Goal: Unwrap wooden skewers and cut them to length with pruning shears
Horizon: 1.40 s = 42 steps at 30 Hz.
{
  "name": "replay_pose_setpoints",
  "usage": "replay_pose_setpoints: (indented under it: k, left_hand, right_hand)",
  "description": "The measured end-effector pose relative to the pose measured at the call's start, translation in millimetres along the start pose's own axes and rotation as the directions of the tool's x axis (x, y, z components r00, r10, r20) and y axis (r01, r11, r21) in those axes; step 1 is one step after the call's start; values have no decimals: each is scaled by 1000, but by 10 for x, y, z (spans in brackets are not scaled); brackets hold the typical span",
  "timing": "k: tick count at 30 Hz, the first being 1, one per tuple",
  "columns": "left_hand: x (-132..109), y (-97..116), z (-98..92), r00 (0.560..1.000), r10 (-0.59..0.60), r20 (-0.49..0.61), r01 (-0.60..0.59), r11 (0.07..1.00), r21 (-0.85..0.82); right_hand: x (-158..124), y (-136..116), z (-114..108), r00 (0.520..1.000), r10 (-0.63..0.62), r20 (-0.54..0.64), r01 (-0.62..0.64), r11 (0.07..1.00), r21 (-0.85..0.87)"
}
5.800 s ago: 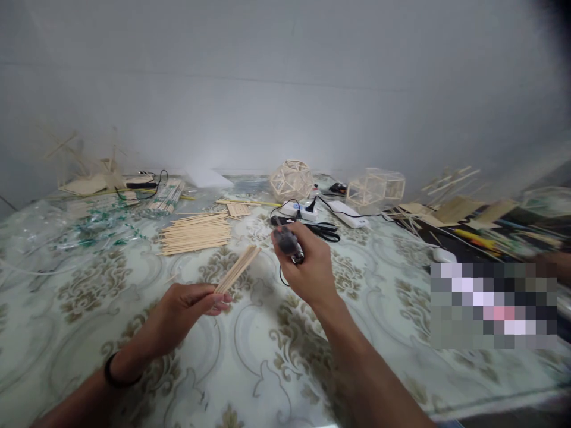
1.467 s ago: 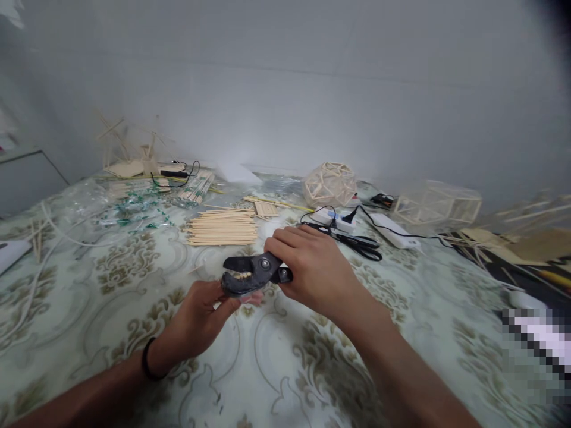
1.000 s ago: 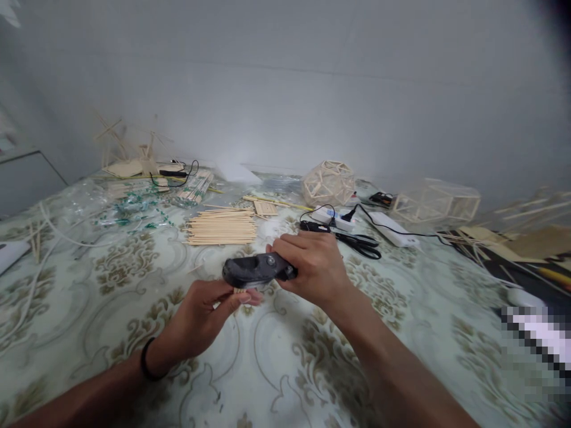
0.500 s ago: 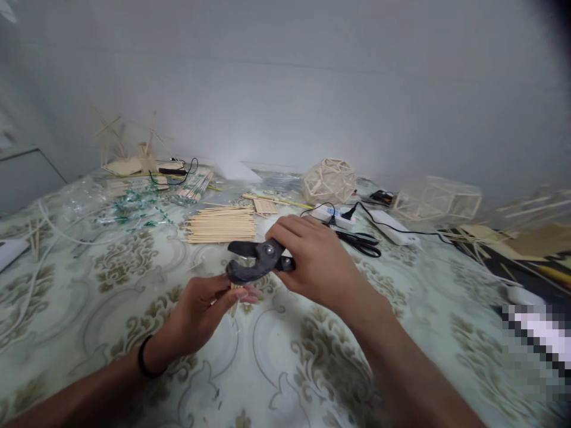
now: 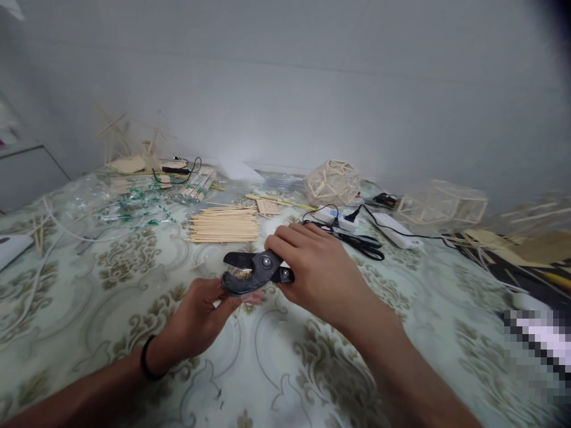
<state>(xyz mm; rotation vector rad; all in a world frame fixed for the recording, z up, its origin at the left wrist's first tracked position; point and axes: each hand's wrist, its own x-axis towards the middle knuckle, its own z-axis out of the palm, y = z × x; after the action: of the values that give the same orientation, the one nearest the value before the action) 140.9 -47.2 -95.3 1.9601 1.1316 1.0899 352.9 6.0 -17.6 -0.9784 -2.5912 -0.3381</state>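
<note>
My right hand is wrapped round the handles of black pruning shears, whose open jaws point left. Pale ends of wooden sticks show between the blades. Just below the jaws, my left hand pinches these sticks between thumb and fingers; the lower jaw hides most of them. A neat pile of wooden sticks lies on the table behind both hands.
A patterned cloth covers the table. Stick-built frames stand towards the wall, with packaged sticks at the back left. A power strip and black cables lie right of the pile. A phone is at the right.
The shears have come down slightly over my left hand, and stick ends now show between the jaws. The whole view has shifted a little.
</note>
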Motion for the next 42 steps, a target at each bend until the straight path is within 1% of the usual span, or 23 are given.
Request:
replay_pose_setpoints:
  k: [4, 6, 8, 11, 13, 15, 17, 18, 20, 21, 23, 25, 27, 29, 32, 35, 37, 42]
  left_hand:
    - [-14, 3, 4, 1000, 7, 0, -7, 1000, -5]
    - [-20, 9, 5, 1000, -12, 7, 12, 1000, -10]
    - [-22, 20, 5, 1000, -30, 10, 30, 999, -12]
    - [-11, 41, 3, 999, -37, 9, 37, 998, -42]
    - [5, 49, 0, 998, -57, 7, 57, 993, -102]
    - [22, 44, -4, 995, -103, 2, 101, 976, -191]
    - [34, 22, -9, 988, -155, 3, 149, 942, -300]
    - [37, 8, -13, 985, -174, 12, 166, 918, -360]
    - [36, -17, -21, 981, -190, 45, 188, 859, -476]
    - [32, -24, -26, 980, -189, 68, 197, 829, -523]
    - [23, -22, -31, 976, -185, 118, 219, 788, -575]
    - [16, 3, -30, 971, -183, 155, 239, 785, -571]
    - [16, 40, -22, 965, -189, 181, 259, 792, -552]
    - [21, 73, -12, 958, -203, 204, 283, 789, -545]
    - [32, 94, -2, 945, -222, 240, 320, 779, -539]
    - [32, 78, -2, 929, -235, 285, 358, 764, -537]
    - [27, 59, -3, 918, -245, 313, 385, 743, -548]
    - [23, 55, -8, 906, -248, 344, 413, 698, -585]
  right_hand:
    - [2, -7, -2, 1000, 9, 18, -9, 1000, 10]
    - [-1, -1, 18, 1000, 10, 14, -11, 1000, 22]
    - [-12, 14, 55, 999, 7, -35, -6, 1000, 25]
    - [-31, 56, 115, 989, 10, -148, -8, 1000, 20]
    - [-36, 93, 136, 980, 56, -191, -44, 997, 68]
    - [-32, 125, 132, 967, 167, -191, -131, 973, 189]
    - [-19, 135, 109, 940, 315, -131, -248, 895, 369]
    - [-10, 128, 95, 922, 380, -80, -301, 830, 469]
    - [12, 85, 76, 887, 460, 37, -368, 657, 658]
    - [25, 53, 74, 878, 469, 95, -381, 564, 733]
    - [49, -26, 87, 877, 443, 187, -381, 402, 833]
    - [70, -106, 120, 880, 401, 255, -379, 267, 886]
    - [82, -171, 161, 876, 373, 307, -387, 163, 907]
    - [86, -218, 201, 869, 354, 345, -406, 114, 907]
    - [82, -267, 244, 866, 356, 352, -414, 113, 903]
    - [78, -294, 270, 846, 393, 361, -431, 104, 896]
    - [77, -294, 289, 837, 396, 377, -447, 98, 889]
    - [77, -254, 355, 867, 334, 369, -419, 87, 904]
